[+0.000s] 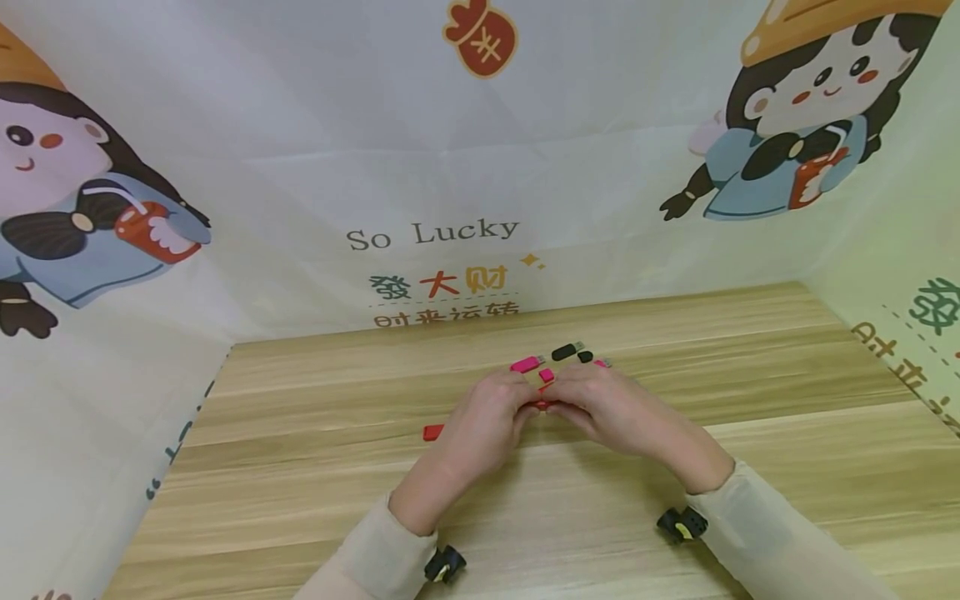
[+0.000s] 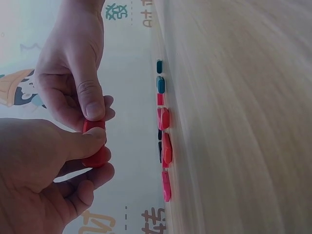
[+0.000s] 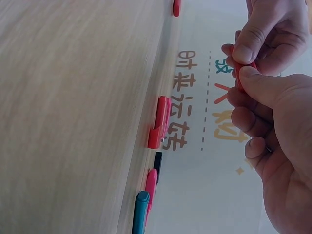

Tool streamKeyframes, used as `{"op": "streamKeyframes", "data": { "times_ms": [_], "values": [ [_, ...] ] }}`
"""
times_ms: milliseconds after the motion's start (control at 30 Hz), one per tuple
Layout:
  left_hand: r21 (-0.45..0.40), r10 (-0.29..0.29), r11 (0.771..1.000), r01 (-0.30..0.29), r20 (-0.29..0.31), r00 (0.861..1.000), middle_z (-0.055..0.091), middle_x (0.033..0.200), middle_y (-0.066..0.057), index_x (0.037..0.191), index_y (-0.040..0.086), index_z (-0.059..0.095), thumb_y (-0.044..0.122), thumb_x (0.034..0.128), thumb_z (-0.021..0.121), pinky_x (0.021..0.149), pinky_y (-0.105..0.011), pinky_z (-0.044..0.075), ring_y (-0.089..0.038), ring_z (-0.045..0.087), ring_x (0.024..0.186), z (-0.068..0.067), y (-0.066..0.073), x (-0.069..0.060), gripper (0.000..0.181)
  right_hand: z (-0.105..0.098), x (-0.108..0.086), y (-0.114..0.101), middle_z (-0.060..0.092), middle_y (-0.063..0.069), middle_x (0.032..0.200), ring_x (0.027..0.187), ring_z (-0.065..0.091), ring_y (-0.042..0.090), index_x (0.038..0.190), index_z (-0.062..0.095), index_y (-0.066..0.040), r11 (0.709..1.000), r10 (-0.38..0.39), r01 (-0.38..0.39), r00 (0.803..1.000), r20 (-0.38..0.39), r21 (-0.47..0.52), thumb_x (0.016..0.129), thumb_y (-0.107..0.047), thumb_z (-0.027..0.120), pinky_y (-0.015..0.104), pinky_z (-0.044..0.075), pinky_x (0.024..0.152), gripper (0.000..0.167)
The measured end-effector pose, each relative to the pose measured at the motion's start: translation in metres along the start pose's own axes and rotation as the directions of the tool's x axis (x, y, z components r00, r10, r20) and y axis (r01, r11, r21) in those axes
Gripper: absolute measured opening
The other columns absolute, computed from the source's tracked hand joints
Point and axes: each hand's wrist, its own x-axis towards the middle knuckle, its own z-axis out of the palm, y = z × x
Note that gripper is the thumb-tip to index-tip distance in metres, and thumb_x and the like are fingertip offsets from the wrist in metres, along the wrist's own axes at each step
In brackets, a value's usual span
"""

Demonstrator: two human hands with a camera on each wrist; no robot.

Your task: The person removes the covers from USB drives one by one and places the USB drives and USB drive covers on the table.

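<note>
Over the table, the left hand (image 1: 483, 417) and right hand (image 1: 615, 408) meet fingertip to fingertip. Between them is a small red USB stick (image 2: 95, 158), pinched at one end by each hand's thumb and fingers. Its shape is mostly covered by fingers; no metal plug shows on it. Just beyond the hands lie a pink USB stick (image 1: 525, 365) and a black USB stick (image 1: 564, 352), both with metal plugs bare. Beside them are a pink cap (image 1: 547, 376) and a black cap (image 1: 586, 357).
Left of the left forearm lies another red piece (image 1: 432, 432). A further pink stick (image 1: 602, 363) is partly hidden behind the right hand. The right wrist view has a teal stick (image 3: 140, 212) on the wooden table (image 1: 300, 467). A printed cloth (image 1: 300, 183) stands behind.
</note>
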Motion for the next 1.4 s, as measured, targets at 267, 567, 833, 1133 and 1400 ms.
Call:
{"op": "streamKeyframes", "data": {
  "times_ms": [267, 567, 833, 1133, 1400],
  "values": [
    [0.01, 0.012, 1.0, -0.012, 0.005, 1.0, 0.074, 0.096, -0.004, 0.101, 0.006, 0.08, 0.002, 0.0963, 0.077, 0.088, -0.038, 0.059, -0.022, 0.069, 0.093, -0.0004, -0.0005, 0.0004, 0.007, -0.0007, 0.0002, -0.0002, 0.076, 0.003, 0.108, 0.101, 0.072, 0.019, 0.11, 0.078, -0.005, 1.0, -0.001, 0.001, 1.0, 0.005, 0.004, 0.098, -0.004, 0.076, 0.038, 0.06, 0.09, 0.013],
    [0.003, 0.017, 1.0, -0.017, -0.008, 1.0, 0.074, 0.094, -0.003, 0.099, 0.006, 0.08, 0.003, 0.0973, 0.076, 0.087, -0.038, 0.059, -0.021, 0.069, 0.092, 0.0007, -0.0014, 0.0001, 0.005, -0.001, -0.0004, 0.0006, 0.076, 0.003, 0.109, 0.102, 0.072, 0.019, 0.111, 0.078, -0.005, 1.0, 0.004, -0.004, 1.0, 0.009, 0.014, 0.097, -0.002, 0.076, 0.037, 0.06, 0.091, 0.014],
    [0.0, 0.013, 1.0, -0.013, -0.002, 1.0, 0.074, 0.095, -0.003, 0.101, 0.006, 0.08, 0.003, 0.0974, 0.076, 0.087, -0.037, 0.059, -0.021, 0.069, 0.092, 0.0008, -0.0017, -0.0002, 0.006, 0.0002, -0.0009, 0.0006, 0.076, 0.003, 0.107, 0.1, 0.072, 0.018, 0.11, 0.079, -0.005, 1.0, -0.002, 0.002, 1.0, 0.0, 0.014, 0.097, -0.002, 0.077, 0.037, 0.06, 0.089, 0.014],
    [0.003, 0.03, 1.0, -0.03, -0.01, 0.999, 0.074, 0.094, -0.002, 0.099, 0.006, 0.08, 0.002, 0.0966, 0.077, 0.087, -0.037, 0.059, -0.021, 0.069, 0.092, 0.0009, -0.0026, 0.0004, 0.006, -0.0013, 0.0004, 0.0005, 0.077, 0.004, 0.108, 0.101, 0.073, 0.019, 0.111, 0.079, -0.004, 1.0, -0.004, 0.004, 1.0, 0.007, 0.022, 0.096, -0.001, 0.077, 0.037, 0.06, 0.09, 0.015],
    [0.004, 0.011, 1.0, -0.011, 0.008, 1.0, 0.074, 0.096, -0.003, 0.101, 0.007, 0.08, 0.003, 0.0984, 0.075, 0.089, -0.038, 0.058, -0.022, 0.069, 0.094, 0.0001, -0.002, 0.0004, 0.007, -0.0018, 0.0004, 0.0, 0.076, 0.003, 0.108, 0.101, 0.072, 0.019, 0.109, 0.079, -0.005, 0.999, 0.004, -0.004, 1.0, 0.001, 0.035, 0.097, -0.003, 0.077, 0.037, 0.06, 0.09, 0.013]
  ]
}}
